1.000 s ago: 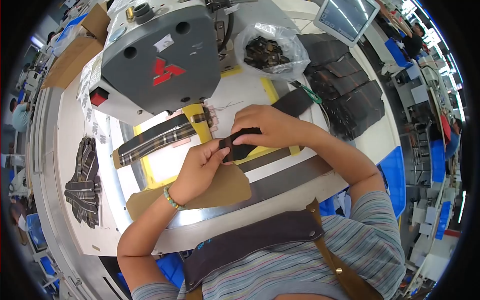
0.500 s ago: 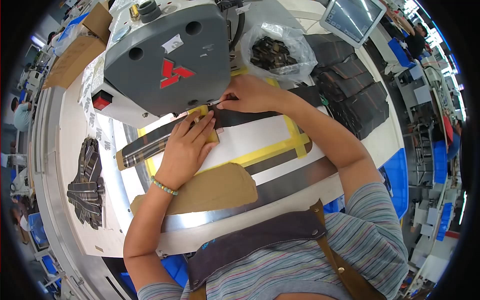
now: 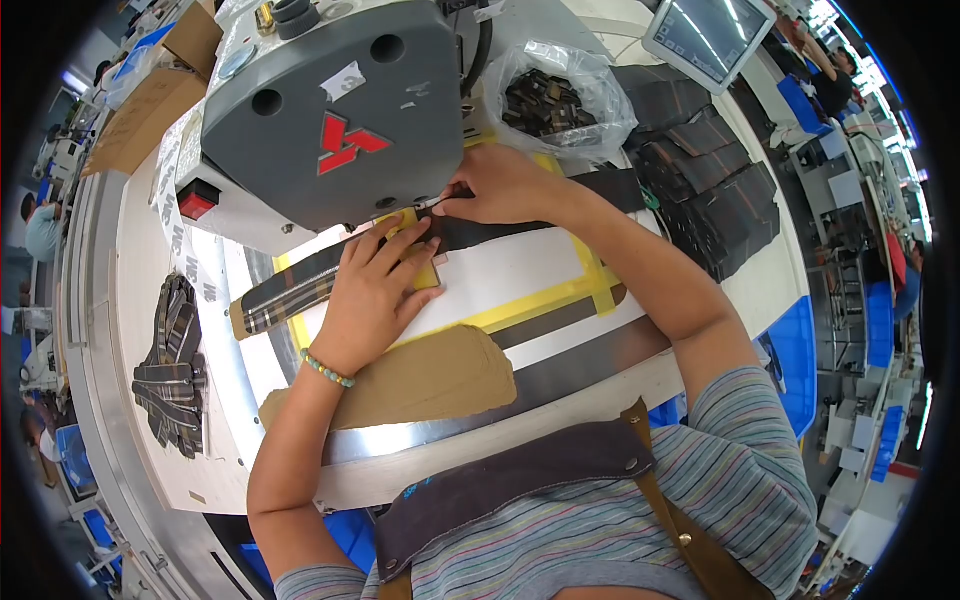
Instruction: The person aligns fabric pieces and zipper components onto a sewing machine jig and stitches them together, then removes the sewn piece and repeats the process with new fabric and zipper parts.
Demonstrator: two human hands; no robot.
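Under the grey sewing machine head (image 3: pixel 335 120), my left hand (image 3: pixel 375 275) lies with its fingers spread over a yellow-edged piece (image 3: pixel 428 277) and the end of a plaid strip (image 3: pixel 290 300). That strip runs to the lower left and ends in a brown tip. My right hand (image 3: pixel 505 187) is beside the machine head on its right, thumb and fingertips pinched together. What they pinch looks small and dark, and I cannot make it out. Below this hand a long black band (image 3: pixel 490 235) crosses the white, yellow-taped plate (image 3: pixel 490 285). The needle area is hidden by the head.
Behind my right hand stands a clear plastic bag (image 3: pixel 607 85) of small dark pieces. Stacked dark plaid panels (image 3: pixel 710 190) lie at the right, below a tablet screen (image 3: pixel 708 38). Plaid strips (image 3: pixel 170 375) are piled at the left. Brown cardboard (image 3: pixel 440 378) lies in front.
My left fingers have spread a little farther apart and shifted slightly on the yellow-edged piece. My right hand stays pinched in nearly the same place.
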